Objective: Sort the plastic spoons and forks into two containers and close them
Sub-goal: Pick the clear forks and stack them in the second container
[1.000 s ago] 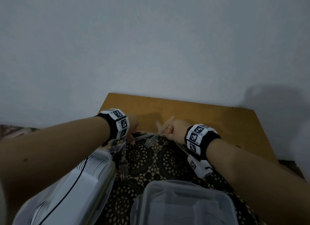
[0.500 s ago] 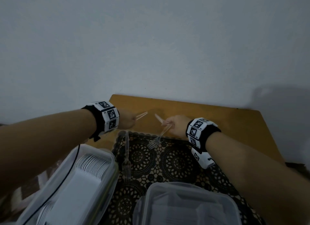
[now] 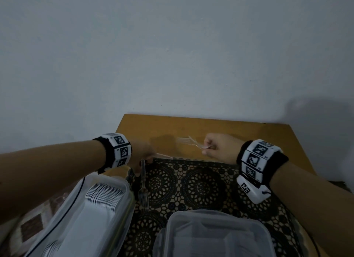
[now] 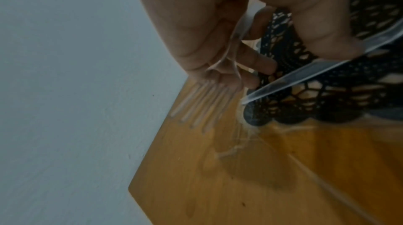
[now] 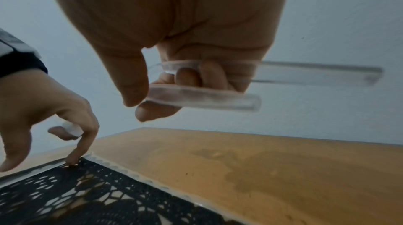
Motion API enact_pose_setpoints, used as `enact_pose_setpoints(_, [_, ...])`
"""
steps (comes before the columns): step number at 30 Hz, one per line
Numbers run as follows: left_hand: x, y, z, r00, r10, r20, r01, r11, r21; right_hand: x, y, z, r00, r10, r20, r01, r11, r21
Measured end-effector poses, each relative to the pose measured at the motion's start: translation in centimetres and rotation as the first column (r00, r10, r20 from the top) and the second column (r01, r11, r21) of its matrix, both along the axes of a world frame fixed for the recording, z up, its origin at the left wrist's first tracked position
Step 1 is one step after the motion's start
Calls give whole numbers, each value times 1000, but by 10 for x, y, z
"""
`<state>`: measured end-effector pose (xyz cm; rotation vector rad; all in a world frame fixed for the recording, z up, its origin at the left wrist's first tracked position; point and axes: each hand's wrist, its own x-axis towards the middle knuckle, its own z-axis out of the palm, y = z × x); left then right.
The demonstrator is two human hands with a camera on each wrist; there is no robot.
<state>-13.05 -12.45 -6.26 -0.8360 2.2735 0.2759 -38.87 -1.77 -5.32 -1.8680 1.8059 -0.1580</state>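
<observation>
My left hand [image 3: 140, 155] holds a clear plastic fork [image 4: 196, 108] along its curled fingers, tines past the fingertips. Its index fingertip touches the handle of another clear fork [image 3: 143, 189], which lies on the black lace mat [image 3: 203, 186] with its tines toward me. My right hand [image 3: 216, 150] is a fist above the bare wood, gripping two clear forks [image 3: 184, 140] whose tines point left. Their handles [image 5: 202, 97] cross under its curled fingers [image 5: 189, 77]. A clear container [image 3: 76, 228] at lower left holds a stacked row of white utensils [image 3: 103, 197].
A second clear plastic container [image 3: 210, 235] sits at the bottom centre; its contents are unclear. The wooden table [image 3: 249, 134] ends at a grey wall just beyond the hands. A black cable runs along my left forearm over the left container.
My left hand came down from above the table to the handle of the fork on the mat. My right hand moved right and turned its forks so the tines point left.
</observation>
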Motion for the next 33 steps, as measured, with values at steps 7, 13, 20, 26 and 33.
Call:
enact_pose_setpoints(7, [-11,-9,-16,988,-155,23,156,986,-56,-18,27,-3,993,-88,75,91,995,-33])
enact_pose_setpoints(13, [-2,-22,-23,995,-87,-48,83,994,-74,-25,34,-8,987,-129,97,134,990,-52])
enact_pose_setpoints(20, [6,-18,-23,997,-65,-36,60,988,-141,-24,39,-4,982,-150,116,157,986,-59])
enact_pose_setpoints(26, [9,-17,21,977,68,-202,-103,980,-173,-20,49,11,982,-158,106,170,978,-119])
enact_pose_setpoints(33, [14,11,95,834,214,-508,-268,963,-34,-1,66,58,984,-141,111,167,945,-280])
